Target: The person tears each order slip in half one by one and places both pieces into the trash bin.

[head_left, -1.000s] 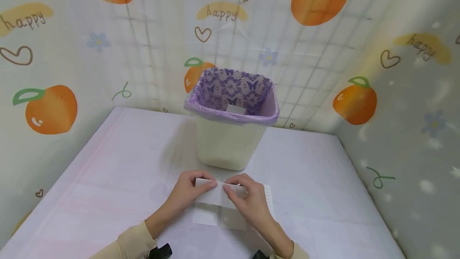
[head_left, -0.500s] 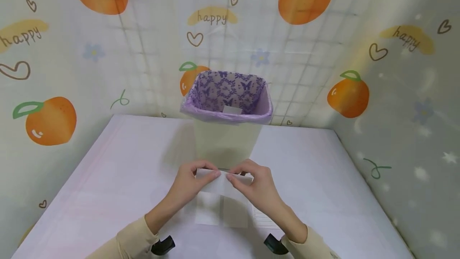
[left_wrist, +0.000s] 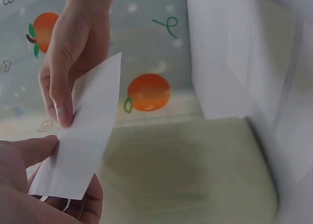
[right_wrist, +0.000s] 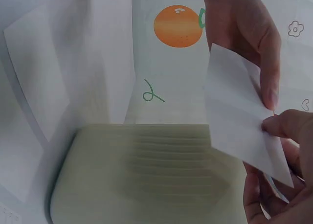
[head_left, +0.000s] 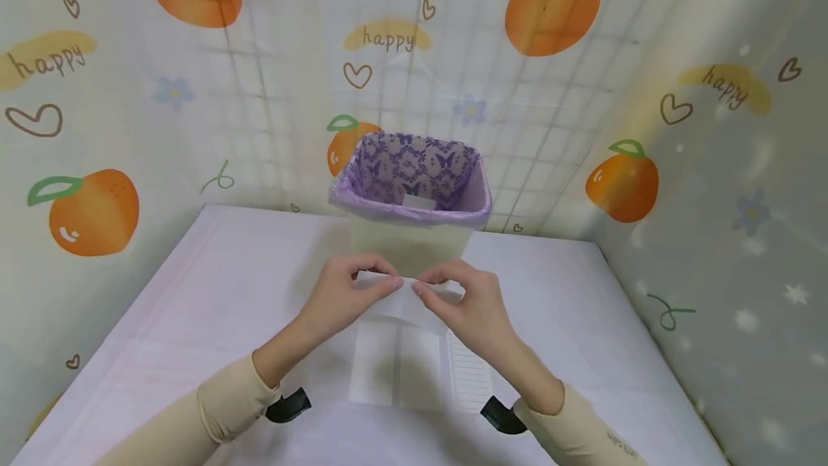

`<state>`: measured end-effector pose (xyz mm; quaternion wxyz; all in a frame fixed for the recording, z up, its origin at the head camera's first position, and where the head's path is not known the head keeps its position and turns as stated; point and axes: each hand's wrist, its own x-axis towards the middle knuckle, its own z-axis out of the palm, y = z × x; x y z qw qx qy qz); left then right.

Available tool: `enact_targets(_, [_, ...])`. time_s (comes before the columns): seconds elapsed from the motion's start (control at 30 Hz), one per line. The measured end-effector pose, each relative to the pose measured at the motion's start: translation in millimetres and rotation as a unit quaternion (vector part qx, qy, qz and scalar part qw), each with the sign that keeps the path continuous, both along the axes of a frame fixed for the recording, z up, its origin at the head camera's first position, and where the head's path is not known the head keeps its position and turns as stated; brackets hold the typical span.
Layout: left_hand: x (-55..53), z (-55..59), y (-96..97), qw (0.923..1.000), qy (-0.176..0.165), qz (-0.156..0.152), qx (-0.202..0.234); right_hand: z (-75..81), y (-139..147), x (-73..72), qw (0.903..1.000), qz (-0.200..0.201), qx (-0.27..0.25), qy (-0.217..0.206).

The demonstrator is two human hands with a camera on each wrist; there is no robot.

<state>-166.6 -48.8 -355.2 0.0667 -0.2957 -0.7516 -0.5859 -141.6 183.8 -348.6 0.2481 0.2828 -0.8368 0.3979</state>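
Paper [head_left: 407,306] is what I see held up above the table [head_left: 550,308], in front of the cream bin [head_left: 409,244]. From my end, the left hand [head_left: 338,295] pinches its upper edge between thumb and fingers, and the right hand [head_left: 475,302] pinches the same edge just beside. Beneath, I make out two blank sheets [head_left: 374,369] and a lined sheet [head_left: 471,376]; purple liner [head_left: 414,216] covers the bin's rim.
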Motion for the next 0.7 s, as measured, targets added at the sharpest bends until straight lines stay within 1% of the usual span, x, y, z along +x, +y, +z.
enact_targets(0.2, [-4.9, 20.4, 0.2, 0.9995, 0.029, -0.004, -0.009, 19.0, 1, -1.6, 0.9999, -0.008, 0.002, 0.011])
enact_targets(0.37, [-8.2, 32.5, -1.0, 0.9987, 0.044, 0.006, -0.025, 33.5, 0, -2.6, 0.9997, -0.012, 0.011, 0.016])
enact_targets(0.5, [-12.5, 43.8, 0.5, 0.9983, 0.05, 0.008, -0.029, 46.9, 1, -5.7, 0.9993, -0.023, 0.019, 0.021])
enact_targets(0.7, [-21.1, 66.7, 4.9, 0.9973, 0.068, 0.002, -0.027, 67.5, 5, -12.7, 0.9993, -0.026, 0.009, 0.026])
